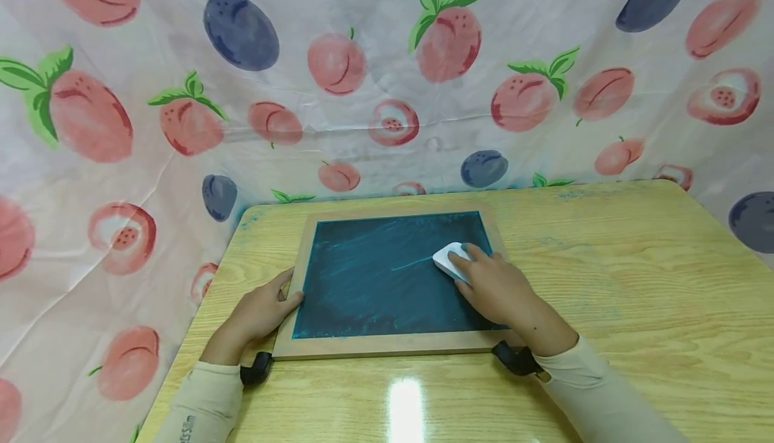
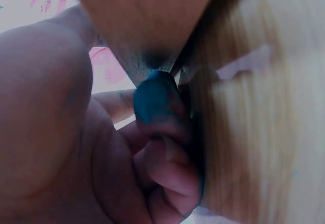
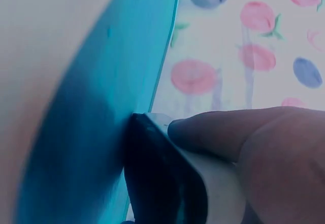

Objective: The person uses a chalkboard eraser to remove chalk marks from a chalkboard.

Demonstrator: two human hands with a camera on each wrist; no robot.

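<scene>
A small chalkboard [image 1: 369, 288] in a light wooden frame lies on the table, its dark surface covered in faint teal smears. One thin chalk line [image 1: 411, 265] runs across it up to a white board eraser [image 1: 445, 259]. My right hand [image 1: 492, 288] grips this eraser from above, over the board's right half. In the right wrist view the dark felt [image 3: 165, 183] of the eraser faces the board surface [image 3: 86, 132]. At the left edge my left hand [image 1: 260, 312] holds the frame, thumb on top. Teal stains a curled fingertip [image 2: 152, 102] at the frame's edge in the left wrist view.
The yellow wood-grain table [image 1: 635, 282] extends to the right of the board, with teal smudges near its back edge. Behind it hangs a white cloth [image 1: 387, 19] printed with peaches and plums. Black straps [image 1: 256, 368] sit at both wrists.
</scene>
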